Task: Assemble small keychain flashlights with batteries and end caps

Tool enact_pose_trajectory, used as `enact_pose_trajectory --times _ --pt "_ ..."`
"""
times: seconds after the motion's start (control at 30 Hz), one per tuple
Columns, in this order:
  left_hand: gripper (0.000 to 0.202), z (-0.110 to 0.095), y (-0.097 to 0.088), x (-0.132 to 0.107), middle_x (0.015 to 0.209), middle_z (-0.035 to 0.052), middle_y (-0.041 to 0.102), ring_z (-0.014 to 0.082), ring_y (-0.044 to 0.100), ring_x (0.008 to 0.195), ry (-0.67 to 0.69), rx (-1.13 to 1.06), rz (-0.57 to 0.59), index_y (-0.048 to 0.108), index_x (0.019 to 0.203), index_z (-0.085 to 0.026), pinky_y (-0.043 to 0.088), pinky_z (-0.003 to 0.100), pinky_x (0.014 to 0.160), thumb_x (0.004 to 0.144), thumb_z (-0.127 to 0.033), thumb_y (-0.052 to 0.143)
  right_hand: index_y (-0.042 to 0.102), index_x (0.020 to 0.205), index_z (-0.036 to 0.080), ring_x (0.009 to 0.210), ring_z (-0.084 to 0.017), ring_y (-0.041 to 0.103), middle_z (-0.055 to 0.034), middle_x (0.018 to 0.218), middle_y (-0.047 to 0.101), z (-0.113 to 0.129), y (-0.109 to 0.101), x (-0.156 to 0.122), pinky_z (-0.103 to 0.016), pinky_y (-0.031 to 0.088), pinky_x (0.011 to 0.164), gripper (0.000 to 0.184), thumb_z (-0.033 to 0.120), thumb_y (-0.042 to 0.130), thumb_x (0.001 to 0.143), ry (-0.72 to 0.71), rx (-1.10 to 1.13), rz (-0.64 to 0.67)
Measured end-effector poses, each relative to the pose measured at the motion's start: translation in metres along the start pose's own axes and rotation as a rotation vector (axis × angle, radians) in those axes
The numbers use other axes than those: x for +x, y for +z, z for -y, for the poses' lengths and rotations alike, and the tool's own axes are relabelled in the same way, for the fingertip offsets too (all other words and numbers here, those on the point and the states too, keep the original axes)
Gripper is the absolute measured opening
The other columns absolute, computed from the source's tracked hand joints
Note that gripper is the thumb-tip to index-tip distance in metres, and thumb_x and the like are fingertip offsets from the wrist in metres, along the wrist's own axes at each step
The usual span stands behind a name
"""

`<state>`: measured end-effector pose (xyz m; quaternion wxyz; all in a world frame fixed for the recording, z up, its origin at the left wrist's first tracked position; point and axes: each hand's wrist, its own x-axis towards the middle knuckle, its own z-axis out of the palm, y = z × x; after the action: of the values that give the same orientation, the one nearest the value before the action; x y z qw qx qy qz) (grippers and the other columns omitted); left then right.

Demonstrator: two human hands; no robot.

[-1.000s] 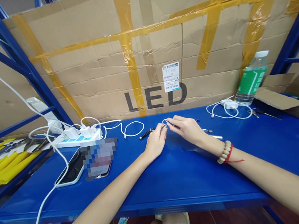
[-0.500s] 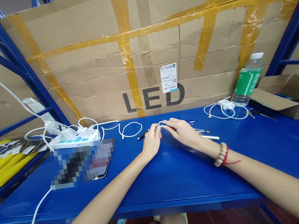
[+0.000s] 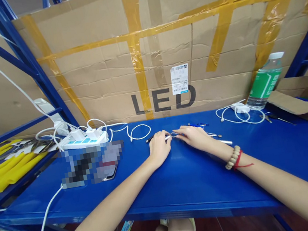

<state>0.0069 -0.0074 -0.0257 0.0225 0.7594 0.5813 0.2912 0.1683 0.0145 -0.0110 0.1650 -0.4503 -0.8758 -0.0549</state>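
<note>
My left hand and my right hand rest close together on the blue shelf top. Both are closed in a pinch on a small silvery metal piece between their fingertips; I cannot make out what it is. A dark pen-like tool lies just behind my left hand. Small metal bits and a thin metal rod lie by my right wrist, which wears a bead bracelet.
A white power strip with chargers and a white cable sit at the back left beside a blurred phone. A coiled white charger, a green-labelled bottle and an open cardboard box stand at the right. Taped cardboard marked LED forms the back wall.
Both hands have lowered onto the shelf top, still pinching the small metal piece together. The view has shifted slightly.
</note>
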Motion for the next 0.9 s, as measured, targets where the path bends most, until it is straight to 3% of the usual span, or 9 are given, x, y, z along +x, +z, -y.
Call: enact_pose_trajectory --times 0.23,0.4,0.9 --pt "0.016 -0.001 -0.009 -0.002 0.095 0.0091 0.061 0.0233 0.054 0.092 0.000 0.232 0.041 0.059 0.093 -0.016 0.039 0.033 0.078 0.085 -0.022 0.046 0.059 0.113 0.020 0.090 -0.019 0.062 -0.0070 0.103 0.065 -0.001 0.002 0.000 -0.025 0.045 0.069 0.030 0.025 0.044 0.088 -0.003 0.009 -0.001" --pt "0.018 0.002 -0.011 -0.001 0.098 0.0121 0.061 0.0252 0.053 0.095 -0.003 0.365 0.032 0.061 0.092 -0.014 0.036 0.036 0.081 0.085 -0.021 0.046 0.061 0.110 0.023 0.082 -0.017 0.062 -0.0042 0.099 0.067 -0.001 -0.002 0.000 -0.023 0.043 0.060 0.028 0.024 0.048 0.085 0.023 0.023 0.005" --pt "0.022 0.004 -0.017 -0.001 0.099 0.0173 0.060 0.0292 0.050 0.096 -0.011 0.420 0.024 0.061 0.094 -0.009 0.031 0.040 0.085 0.084 -0.015 0.042 0.066 0.097 0.025 0.072 -0.015 0.061 -0.0008 0.092 0.068 -0.005 0.000 0.001 -0.022 0.038 0.055 0.022 0.025 0.048 0.083 -0.027 0.031 0.032"
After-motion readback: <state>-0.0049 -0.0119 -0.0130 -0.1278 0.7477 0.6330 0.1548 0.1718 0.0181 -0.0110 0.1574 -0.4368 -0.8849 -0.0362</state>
